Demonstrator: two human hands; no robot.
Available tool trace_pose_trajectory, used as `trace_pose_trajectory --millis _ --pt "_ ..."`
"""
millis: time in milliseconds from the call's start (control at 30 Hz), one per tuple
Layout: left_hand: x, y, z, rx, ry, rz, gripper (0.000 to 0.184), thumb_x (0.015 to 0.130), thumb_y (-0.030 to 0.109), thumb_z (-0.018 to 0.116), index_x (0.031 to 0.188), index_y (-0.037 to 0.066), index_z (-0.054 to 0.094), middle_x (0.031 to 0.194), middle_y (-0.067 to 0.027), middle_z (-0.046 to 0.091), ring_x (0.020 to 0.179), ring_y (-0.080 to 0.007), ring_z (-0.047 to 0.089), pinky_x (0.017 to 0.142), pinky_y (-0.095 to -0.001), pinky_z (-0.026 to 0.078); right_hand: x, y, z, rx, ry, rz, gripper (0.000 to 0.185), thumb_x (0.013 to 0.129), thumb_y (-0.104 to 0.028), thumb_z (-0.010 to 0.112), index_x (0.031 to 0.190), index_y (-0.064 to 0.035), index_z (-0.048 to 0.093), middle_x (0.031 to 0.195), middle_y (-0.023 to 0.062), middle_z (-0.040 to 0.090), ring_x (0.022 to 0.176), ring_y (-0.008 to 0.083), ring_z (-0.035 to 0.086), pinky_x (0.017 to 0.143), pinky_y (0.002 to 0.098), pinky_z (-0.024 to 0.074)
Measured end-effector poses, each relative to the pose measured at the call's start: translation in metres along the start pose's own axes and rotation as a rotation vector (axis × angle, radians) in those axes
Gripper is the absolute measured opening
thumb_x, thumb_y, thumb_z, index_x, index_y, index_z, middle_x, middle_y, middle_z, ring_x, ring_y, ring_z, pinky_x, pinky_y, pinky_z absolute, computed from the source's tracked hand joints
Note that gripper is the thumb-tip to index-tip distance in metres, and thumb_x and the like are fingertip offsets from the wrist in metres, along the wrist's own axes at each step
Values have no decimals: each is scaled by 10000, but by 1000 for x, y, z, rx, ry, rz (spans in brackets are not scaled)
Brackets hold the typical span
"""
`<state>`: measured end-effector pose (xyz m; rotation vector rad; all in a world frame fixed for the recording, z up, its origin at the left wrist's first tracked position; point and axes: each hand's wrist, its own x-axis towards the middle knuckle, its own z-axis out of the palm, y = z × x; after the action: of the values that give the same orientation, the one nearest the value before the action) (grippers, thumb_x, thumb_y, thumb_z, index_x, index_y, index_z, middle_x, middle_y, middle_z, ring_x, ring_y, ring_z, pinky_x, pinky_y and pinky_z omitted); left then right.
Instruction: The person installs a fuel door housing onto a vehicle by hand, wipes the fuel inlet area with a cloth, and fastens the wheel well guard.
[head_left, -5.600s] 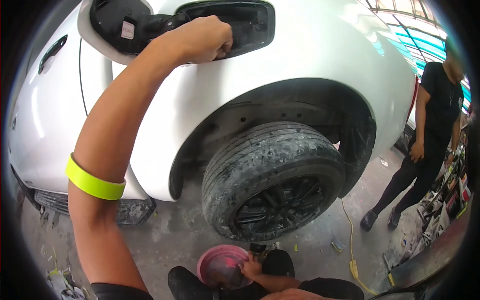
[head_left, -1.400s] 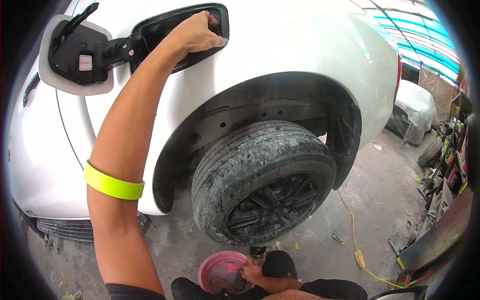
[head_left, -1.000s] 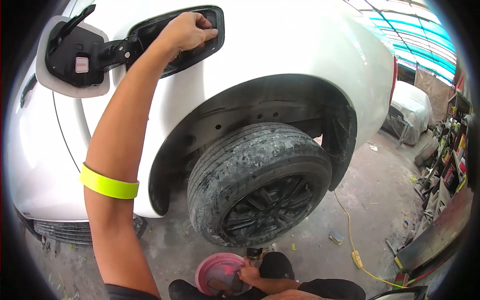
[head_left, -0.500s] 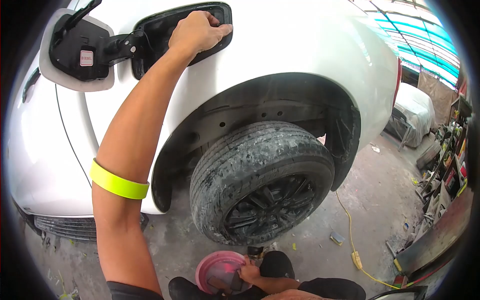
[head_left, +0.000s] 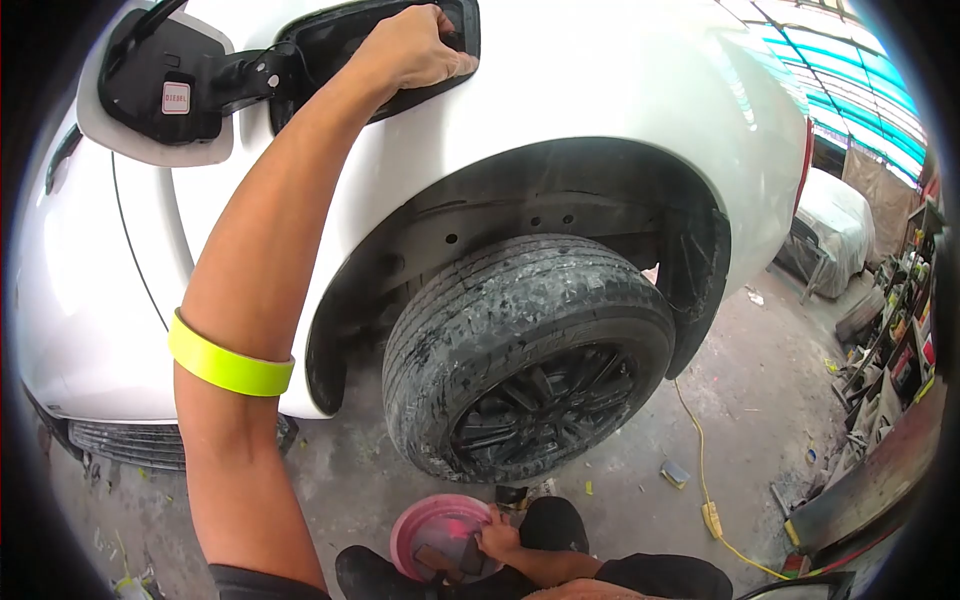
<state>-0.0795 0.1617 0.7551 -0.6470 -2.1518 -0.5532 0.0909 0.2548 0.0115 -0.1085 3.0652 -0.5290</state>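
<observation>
So compared with the frame from over five seconds back, the left hand (head_left: pixel 415 50) has gone from the lower edge of the long black recess (head_left: pixel 325 50) to its right-hand end, and the person in dark clothes who stood off to the right is out of view. That recess sits in the side of the glossy white vehicle (head_left: pixel 600 90), up above the dusty black tyre (head_left: pixel 520 290). The black-backed white flap (head_left: pixel 150 105) with the small "DIESEL" label (head_left: pixel 176 97) is swung out to the left.

The left hand is half curled, thumb down by the rim; can't tell if it's pinching anything, since the fingertips are mostly hidden. The right hand (head_left: pixel 500 538) is way down low, fingers bent over the edge of the round pink basin (head_left: pixel 404 540), which has dark flat pieces (head_left: pixel 433 558) inside.

My read: the step in hand is finger work around that end of the recess. Carrying on there calls for following the corner closely, with the right hand keeping the basin steady.
</observation>
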Motion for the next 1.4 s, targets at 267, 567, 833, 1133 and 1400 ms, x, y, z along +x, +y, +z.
trace_pose_trajectory --millis 267,567,833,1133,1400 --pt "33 -34 18 -249 -49 37 554 828 482 724 1117 13 665 1047 -185 696 1023 -315 663 929 -387 486 2 6 9 -38 32 -13 375 828 -382 656 1046 -79 695 1469 177 318 1157 436 514 808 489 565" --pt "26 -16 27 -26 138 -110 479 805 443 731 1154 122 662 1089 -85 707 1066 -260 657 938 -409 495 2 1 2 16 -4 15 327 839 -350 648 1020 -89 724 1452 174 336 1199 415 462 842 502 550" --pt "12 -20 8 -109 -38 76 713 717 329 780 1298 -18 554 1173 -223 643 1097 -312 622 967 -385 464 2 3 0 -51 41 -33 343 822 -377 658 994 -88 726 1454 179 329 1093 415 548 772 479 575" --pt "4 -34 12 -358 290 81 346 853 249 610 1119 39 684 950 -148 720 884 -274 690 840 -378 514 4 8 9 1 23 -42 354 828 -394 645 1008 -99 720 1459 159 318 1116 411 538 819 503 562" --pt "13 -23 26 138 790 86 480 914 333 429 1101 -57 638 1169 -241 625 1120 -384 557 1018 -497 367 2 6 7 9 49 -11 332 844 -393 621 987 -110 720 1493 178 293 1112 432 528 787 502 555"
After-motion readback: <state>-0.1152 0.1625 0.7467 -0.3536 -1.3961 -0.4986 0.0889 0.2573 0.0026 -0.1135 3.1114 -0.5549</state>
